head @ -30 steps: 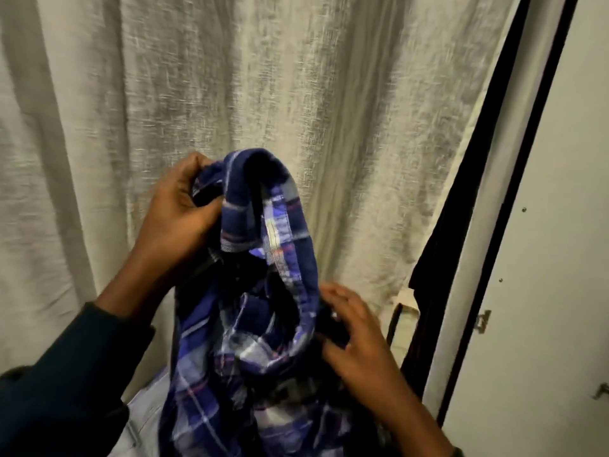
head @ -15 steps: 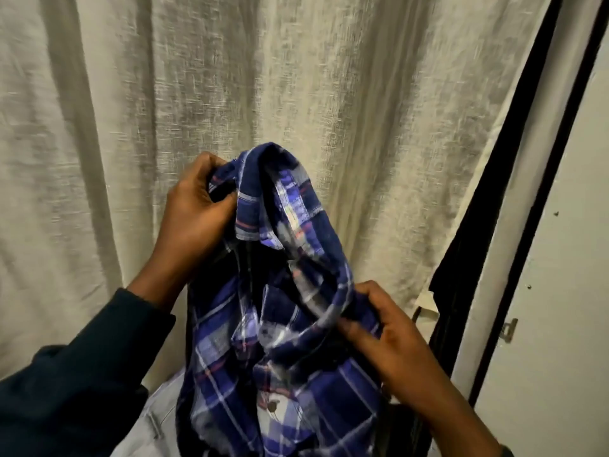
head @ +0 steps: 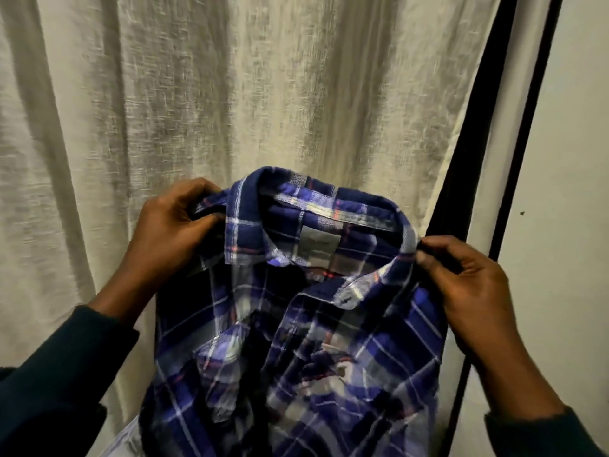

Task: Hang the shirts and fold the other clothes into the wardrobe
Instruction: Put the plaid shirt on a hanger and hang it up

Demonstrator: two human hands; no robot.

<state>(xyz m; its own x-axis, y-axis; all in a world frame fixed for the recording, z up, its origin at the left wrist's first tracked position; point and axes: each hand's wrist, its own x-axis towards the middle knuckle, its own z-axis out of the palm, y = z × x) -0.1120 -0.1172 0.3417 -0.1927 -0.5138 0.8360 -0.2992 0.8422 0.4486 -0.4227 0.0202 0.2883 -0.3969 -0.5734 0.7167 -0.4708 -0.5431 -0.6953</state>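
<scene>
A pale curtain [head: 230,94] hung close behind, a dark frame [head: 478,143] at right, leaving little room. The plaid shirt [head: 296,324] hung spread between both hands. The left hand [head: 164,235] gripped one shoulder; the right hand [head: 468,285] pinched the other. Keeping the collar [head: 316,206] level would ease hanging.

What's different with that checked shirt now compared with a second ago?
The plaid shirt was a bunched loop; now it is spread open, collar up and label showing. The left hand and right hand moved apart and each now grips a shoulder by the collar. The pale curtain still hangs behind.
</scene>
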